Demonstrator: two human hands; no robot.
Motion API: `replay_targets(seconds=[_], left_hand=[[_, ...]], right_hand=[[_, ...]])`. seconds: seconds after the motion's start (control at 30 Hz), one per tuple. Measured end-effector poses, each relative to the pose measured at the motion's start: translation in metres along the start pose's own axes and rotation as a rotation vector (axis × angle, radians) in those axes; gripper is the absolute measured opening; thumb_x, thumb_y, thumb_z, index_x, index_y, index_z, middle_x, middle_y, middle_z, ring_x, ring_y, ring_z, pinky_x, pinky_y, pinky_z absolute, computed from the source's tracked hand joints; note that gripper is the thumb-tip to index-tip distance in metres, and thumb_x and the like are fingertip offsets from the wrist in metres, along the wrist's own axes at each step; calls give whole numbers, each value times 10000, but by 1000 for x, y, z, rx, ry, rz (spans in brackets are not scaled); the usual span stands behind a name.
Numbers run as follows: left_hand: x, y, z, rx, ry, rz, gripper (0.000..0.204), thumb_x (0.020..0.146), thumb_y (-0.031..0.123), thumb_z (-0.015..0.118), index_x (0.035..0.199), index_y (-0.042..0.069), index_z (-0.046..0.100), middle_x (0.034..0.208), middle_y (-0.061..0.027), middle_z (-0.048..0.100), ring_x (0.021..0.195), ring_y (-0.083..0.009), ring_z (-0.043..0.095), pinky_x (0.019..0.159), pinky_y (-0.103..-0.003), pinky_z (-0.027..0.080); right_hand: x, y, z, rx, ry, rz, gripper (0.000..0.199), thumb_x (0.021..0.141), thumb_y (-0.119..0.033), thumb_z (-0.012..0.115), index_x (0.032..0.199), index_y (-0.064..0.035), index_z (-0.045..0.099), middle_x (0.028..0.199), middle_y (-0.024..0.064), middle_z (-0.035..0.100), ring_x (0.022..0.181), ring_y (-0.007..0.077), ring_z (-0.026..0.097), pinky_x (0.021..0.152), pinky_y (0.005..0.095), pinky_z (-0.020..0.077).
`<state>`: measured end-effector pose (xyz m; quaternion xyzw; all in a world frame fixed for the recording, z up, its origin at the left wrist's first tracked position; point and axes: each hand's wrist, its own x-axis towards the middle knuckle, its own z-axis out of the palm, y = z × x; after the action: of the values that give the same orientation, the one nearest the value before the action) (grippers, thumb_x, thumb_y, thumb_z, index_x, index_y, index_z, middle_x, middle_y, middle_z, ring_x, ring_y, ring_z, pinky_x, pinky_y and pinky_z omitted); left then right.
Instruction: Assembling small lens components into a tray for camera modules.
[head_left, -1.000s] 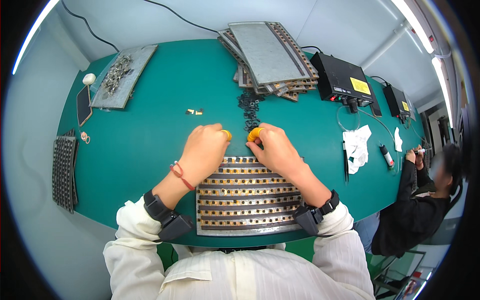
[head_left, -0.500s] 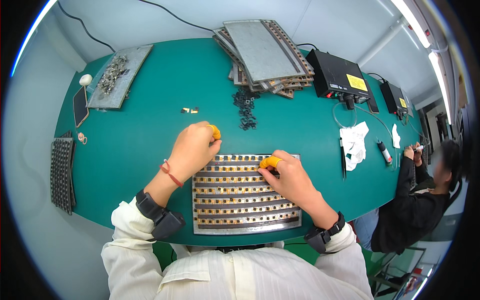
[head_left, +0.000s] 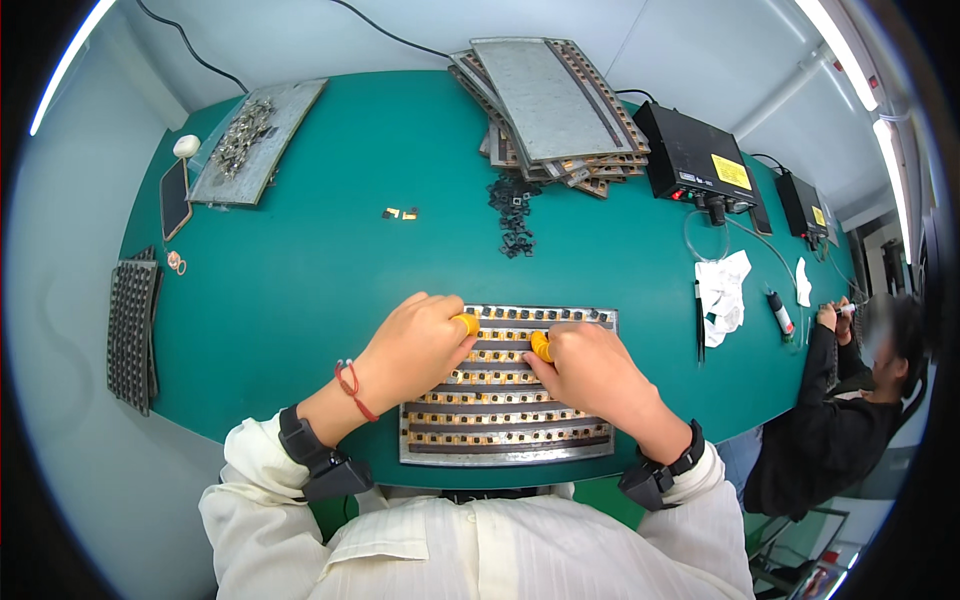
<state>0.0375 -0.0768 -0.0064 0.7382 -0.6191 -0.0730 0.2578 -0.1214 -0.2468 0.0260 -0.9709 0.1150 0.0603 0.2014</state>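
A metal fixture tray with rows of small brown and black parts lies on the green table right in front of me. My left hand rests on the tray's upper left, with an orange cot on a fingertip. My right hand lies over the tray's upper middle, also with an orange fingertip cot, pressing on a row. The fingertips of both hands are close together. I cannot tell whether a small part is pinched under either hand.
A pile of small black parts and two tiny parts lie beyond the tray. Stacked metal trays and a black box stand at the back. Another tray and a black grid lie left. A person sits at right.
Both hands have come down onto the tray from near the black parts pile. The right hand has shifted left toward the left hand.
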Motion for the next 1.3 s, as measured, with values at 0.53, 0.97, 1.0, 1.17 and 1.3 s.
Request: replay_targets(seconds=[0.53, 0.97, 1.0, 1.17, 1.3], left_hand=[[8, 17, -24, 98, -352, -116, 352, 882, 300, 680, 787, -38, 697, 730, -158, 637, 637, -330, 630, 621, -417, 508], [81, -44, 17, -213, 78, -254, 250, 803, 80, 749, 992, -75, 695, 899, -156, 675, 767, -248, 686, 709, -332, 556], [84, -40, 17, -187, 81, -249, 240, 806, 84, 748, 975, -77, 695, 882, -162, 680, 758, -252, 690, 696, -335, 557], [87, -36, 12, -138, 87, -245, 207, 803, 94, 750, 901, -81, 698, 801, -180, 696, 702, -267, 699, 653, -345, 559], [75, -36, -8, -53, 1, -240, 186, 793, 98, 748, 852, -74, 707, 755, -181, 701, 662, -269, 699, 629, -349, 557]], right_hand=[[84, 43, 5, 228, 307, 149, 184, 810, -82, 745, 915, 66, 714, 726, 134, 696, 642, 197, 670, 617, 298, 540], [57, 55, -6, 303, 232, 17, 213, 814, -21, 711, 1014, 53, 702, 871, 162, 705, 769, 235, 704, 702, 325, 556], [56, 55, -8, 333, 227, 47, 212, 816, -25, 711, 1015, 50, 704, 860, 159, 708, 778, 234, 707, 703, 324, 557], [55, 51, -9, 355, 239, -3, 200, 821, -47, 719, 997, 46, 712, 846, 159, 716, 753, 227, 703, 689, 317, 553], [63, 42, -5, 418, 187, 72, 184, 814, -91, 734, 913, 61, 705, 858, 205, 703, 762, 296, 708, 667, 366, 567]])
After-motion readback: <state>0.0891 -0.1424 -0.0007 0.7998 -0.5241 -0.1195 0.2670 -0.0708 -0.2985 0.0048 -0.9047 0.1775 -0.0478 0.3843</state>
